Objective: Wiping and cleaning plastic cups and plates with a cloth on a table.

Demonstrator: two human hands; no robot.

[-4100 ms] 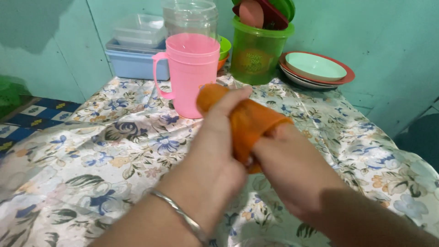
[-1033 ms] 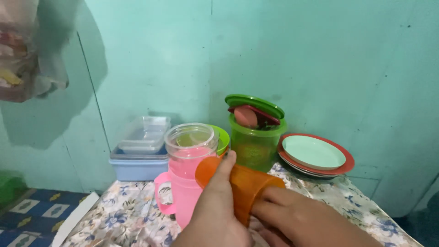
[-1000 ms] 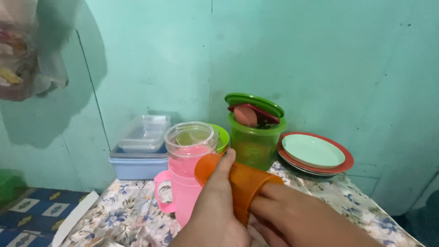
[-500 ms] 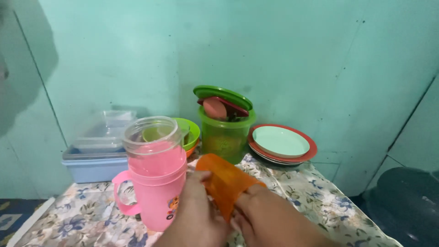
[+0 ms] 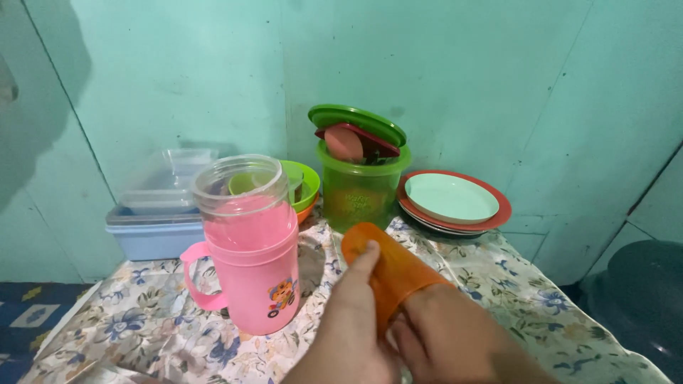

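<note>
An orange plastic cup (image 5: 393, 268) lies tilted on its side in front of me, base pointing away to the upper left. My left hand (image 5: 353, 328) grips it from the left, thumb along its side. My right hand (image 5: 442, 338) is at the cup's open end, with the fingers hidden inside it. A pink mug (image 5: 249, 265) with a handle stands just left of my hands, and a clear plastic jar (image 5: 238, 186) sits on top of it.
On the floral tablecloth (image 5: 498, 284) against the teal wall stand a green container (image 5: 361, 188) with lids stuck in it, stacked plates (image 5: 455, 203), green and orange bowls (image 5: 306, 186), and clear boxes on a blue box (image 5: 153, 231). A dark object (image 5: 644, 284) sits at lower right.
Both hands have kept hold of the orange cup and shifted it slightly right. The camera view dropped and moved, so the pink mug now stands further left of the hands.
</note>
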